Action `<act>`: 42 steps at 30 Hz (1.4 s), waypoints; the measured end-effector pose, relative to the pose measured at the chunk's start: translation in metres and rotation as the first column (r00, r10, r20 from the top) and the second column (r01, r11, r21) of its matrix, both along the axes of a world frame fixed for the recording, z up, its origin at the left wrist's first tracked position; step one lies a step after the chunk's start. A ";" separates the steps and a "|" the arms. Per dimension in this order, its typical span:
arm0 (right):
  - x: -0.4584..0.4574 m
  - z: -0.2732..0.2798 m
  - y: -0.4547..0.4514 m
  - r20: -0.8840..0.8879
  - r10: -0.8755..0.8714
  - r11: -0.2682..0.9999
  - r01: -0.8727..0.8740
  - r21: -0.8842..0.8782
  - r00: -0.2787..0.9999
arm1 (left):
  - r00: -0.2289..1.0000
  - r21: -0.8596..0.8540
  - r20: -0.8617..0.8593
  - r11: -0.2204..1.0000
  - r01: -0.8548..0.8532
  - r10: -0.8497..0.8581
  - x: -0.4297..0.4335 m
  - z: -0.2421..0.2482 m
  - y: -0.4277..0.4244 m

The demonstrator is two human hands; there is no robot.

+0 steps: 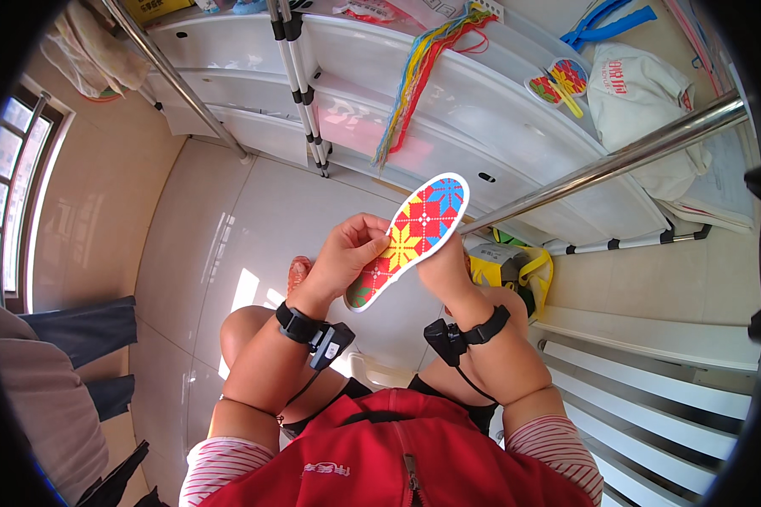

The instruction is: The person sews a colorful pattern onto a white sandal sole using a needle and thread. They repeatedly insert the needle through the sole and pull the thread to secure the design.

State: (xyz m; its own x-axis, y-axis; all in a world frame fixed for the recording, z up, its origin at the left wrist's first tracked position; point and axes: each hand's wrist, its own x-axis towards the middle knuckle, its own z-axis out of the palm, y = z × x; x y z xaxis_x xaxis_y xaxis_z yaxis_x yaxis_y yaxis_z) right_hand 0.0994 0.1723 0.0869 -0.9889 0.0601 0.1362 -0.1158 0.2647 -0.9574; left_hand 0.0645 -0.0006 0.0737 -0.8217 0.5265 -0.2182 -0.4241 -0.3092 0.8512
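Note:
In front of me is a shoe insole [425, 222] with a white rim and a red, yellow, blue and green cross-stitch pattern, tilted with its wide end up and to the right. My left hand [358, 247] pinches its left edge, the thumb lying on the patterned face. From the right side my right hand [445, 269] holds the insole, most of its fingers hidden behind it. A hank of coloured embroidery threads [412, 70] hangs over the shelf edge beyond my hands. Another patterned insole [574, 73] lies on the shelf, with yellow-handled scissors [565, 95] on top.
A white shelf unit [368, 63] stands ahead, with a metal pole [609, 168] slanting across at right. A white cloth bag [634, 101] and blue plastic tool [609, 28] rest on it. Below sits a yellow-and-grey bag [507, 266]. White slats [647, 393] are at lower right.

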 end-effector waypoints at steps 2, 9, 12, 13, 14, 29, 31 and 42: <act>-0.003 -0.004 0.003 0.126 0.001 1.000 0.003 -0.028 0.992 | 1.000 -0.014 -0.022 1.000 -0.010 0.010 0.002 0.003 0.001; -0.005 -0.019 0.006 0.121 0.000 0.952 0.037 -0.303 0.993 | 0.998 0.009 -0.054 1.000 -0.022 0.023 0.003 0.002 0.001; -0.016 -0.020 0.012 0.120 -0.099 0.969 0.123 -0.213 0.988 | 0.997 -0.044 -0.050 0.997 -0.066 0.064 0.002 0.003 -0.002; -0.017 -0.017 0.016 0.061 -0.197 0.959 0.205 -0.197 0.978 | 0.995 -0.015 -0.049 0.996 -0.091 0.090 0.001 0.004 -0.003; -0.018 -0.013 0.019 0.000 -0.295 0.939 0.290 -0.188 0.956 | 0.993 -0.011 -0.032 0.993 -0.115 0.115 0.001 0.005 -0.003; -0.006 0.018 -0.015 -0.542 -0.018 0.995 0.067 0.071 0.840 | 0.974 -0.130 -0.160 0.975 -0.180 0.159 0.002 -0.016 0.006; 0.001 0.025 -0.012 -0.314 -0.106 0.913 -0.033 -0.407 0.944 | 0.966 -0.167 -0.133 0.956 -0.243 0.222 -0.006 -0.024 0.000; 0.109 0.095 0.262 -0.280 -0.787 0.595 0.557 -0.579 0.550 | 0.742 -0.292 -0.339 0.685 -0.668 0.579 -0.030 -0.037 -0.033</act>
State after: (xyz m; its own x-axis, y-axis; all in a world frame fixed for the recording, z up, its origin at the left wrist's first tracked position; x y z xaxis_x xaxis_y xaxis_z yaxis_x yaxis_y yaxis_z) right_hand 0.2088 0.4342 0.1821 -0.4252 0.8362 0.3464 -0.5122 0.0933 -0.8538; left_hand 0.0349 -0.0336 0.0366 -0.9747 -0.2122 -0.0708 -0.0547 -0.0805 0.9953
